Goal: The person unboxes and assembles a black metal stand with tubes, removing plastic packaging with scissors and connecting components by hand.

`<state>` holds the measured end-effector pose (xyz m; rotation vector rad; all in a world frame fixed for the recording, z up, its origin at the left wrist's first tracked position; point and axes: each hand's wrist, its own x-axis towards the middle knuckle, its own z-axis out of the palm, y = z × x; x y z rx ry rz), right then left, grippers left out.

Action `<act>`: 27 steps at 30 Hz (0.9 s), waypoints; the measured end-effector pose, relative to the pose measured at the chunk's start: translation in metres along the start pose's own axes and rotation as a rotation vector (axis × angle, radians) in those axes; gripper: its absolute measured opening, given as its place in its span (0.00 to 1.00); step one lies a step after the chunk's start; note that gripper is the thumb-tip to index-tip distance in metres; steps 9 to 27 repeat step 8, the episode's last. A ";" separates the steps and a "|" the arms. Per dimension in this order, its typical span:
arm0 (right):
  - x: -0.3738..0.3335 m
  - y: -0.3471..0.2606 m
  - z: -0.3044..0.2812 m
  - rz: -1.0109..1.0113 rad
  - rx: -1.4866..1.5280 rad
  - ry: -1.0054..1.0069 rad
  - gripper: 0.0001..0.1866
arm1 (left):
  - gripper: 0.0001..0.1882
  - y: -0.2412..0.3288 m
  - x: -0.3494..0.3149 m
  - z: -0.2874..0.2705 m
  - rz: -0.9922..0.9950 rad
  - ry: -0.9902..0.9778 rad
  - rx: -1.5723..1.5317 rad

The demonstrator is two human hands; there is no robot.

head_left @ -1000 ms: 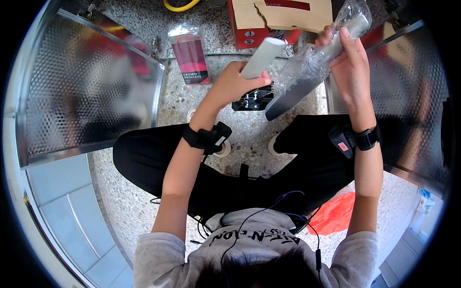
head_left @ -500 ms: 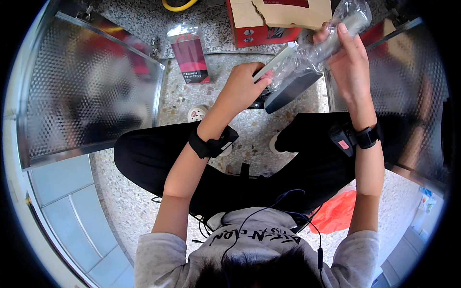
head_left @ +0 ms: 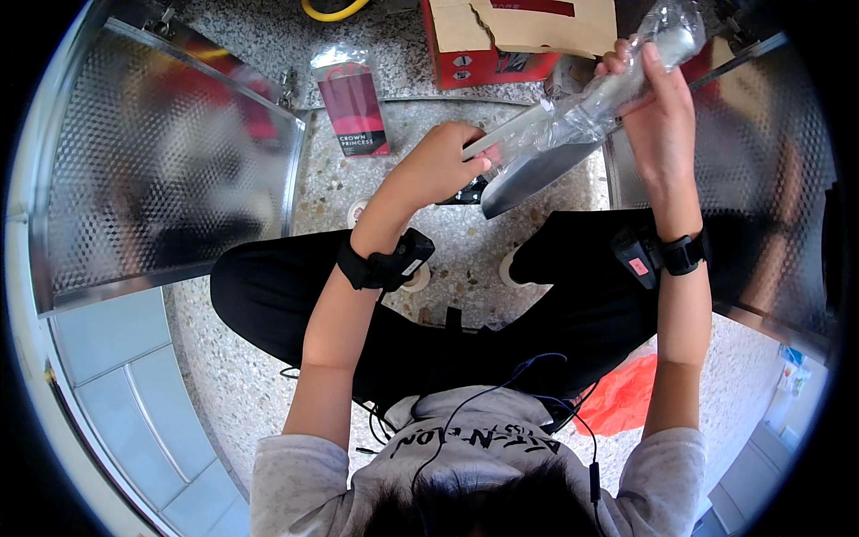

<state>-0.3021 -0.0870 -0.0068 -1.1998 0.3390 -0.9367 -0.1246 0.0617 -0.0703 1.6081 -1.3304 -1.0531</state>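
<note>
A wide-bladed kitchen knife (head_left: pixel 541 177) lies slantwise in the air, its handle up at the right under loose clear plastic (head_left: pixel 613 91). My right hand (head_left: pixel 660 116) is closed round the plastic-covered handle, thumb along the top. My left hand (head_left: pixel 436 163) pinches a thin white strip (head_left: pixel 512 132), which lies along the blade's far edge. I cannot tell whether the strip is a card sleeve or part of the wrapping. Plastic film also bunches where blade meets handle.
A pink and dark packaged box (head_left: pixel 352 112) lies on the speckled floor. Behind is a red box with cardboard flaps (head_left: pixel 541 27). Open metal cabinet doors stand at left (head_left: pixel 179 170) and right (head_left: pixel 761 161). A red plastic bag (head_left: pixel 622 394) lies near my leg.
My left hand has moved slightly left, and the white strip has swung down toward the blade's line. My right hand has shifted a little right with the knife.
</note>
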 end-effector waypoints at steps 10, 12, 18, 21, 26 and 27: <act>0.004 -0.006 -0.004 -0.020 0.023 -0.027 0.12 | 0.10 0.002 -0.003 -0.002 -0.009 -0.048 0.042; 0.004 -0.006 -0.004 -0.020 0.023 -0.027 0.12 | 0.10 0.002 -0.003 -0.002 -0.009 -0.048 0.042; 0.004 -0.006 -0.004 -0.020 0.023 -0.027 0.12 | 0.10 0.002 -0.003 -0.002 -0.009 -0.048 0.042; 0.004 -0.006 -0.004 -0.020 0.023 -0.027 0.12 | 0.10 0.002 -0.003 -0.002 -0.009 -0.048 0.042; 0.004 -0.006 -0.004 -0.020 0.023 -0.027 0.12 | 0.10 0.002 -0.003 -0.002 -0.009 -0.048 0.042; 0.004 -0.006 -0.004 -0.020 0.023 -0.027 0.12 | 0.10 0.002 -0.003 -0.002 -0.009 -0.048 0.042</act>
